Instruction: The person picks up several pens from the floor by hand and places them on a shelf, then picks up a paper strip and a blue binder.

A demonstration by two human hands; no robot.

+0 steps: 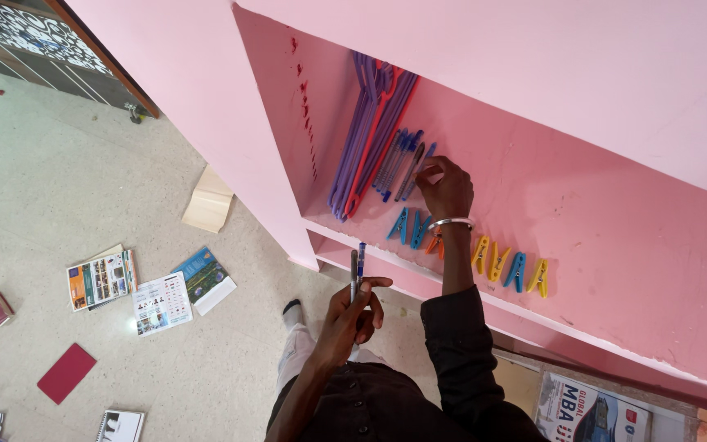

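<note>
Before you is the pink shelf [533, 164], bearing purple hangers [366, 131] and coloured clothes pegs [501, 262]. Your right hand [448, 188] pinches a pen [412, 170] among the row of pens [394, 160] there (fingertips closed); your left hand [352, 315] grips two upright pens [358, 266].

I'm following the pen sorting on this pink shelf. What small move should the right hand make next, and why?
Probably let go of the pen it touches and draw back for another. The right hand rests its fingertips on the last pen in the pen row beside the hangers, while the left hand holds two more pens.
</note>
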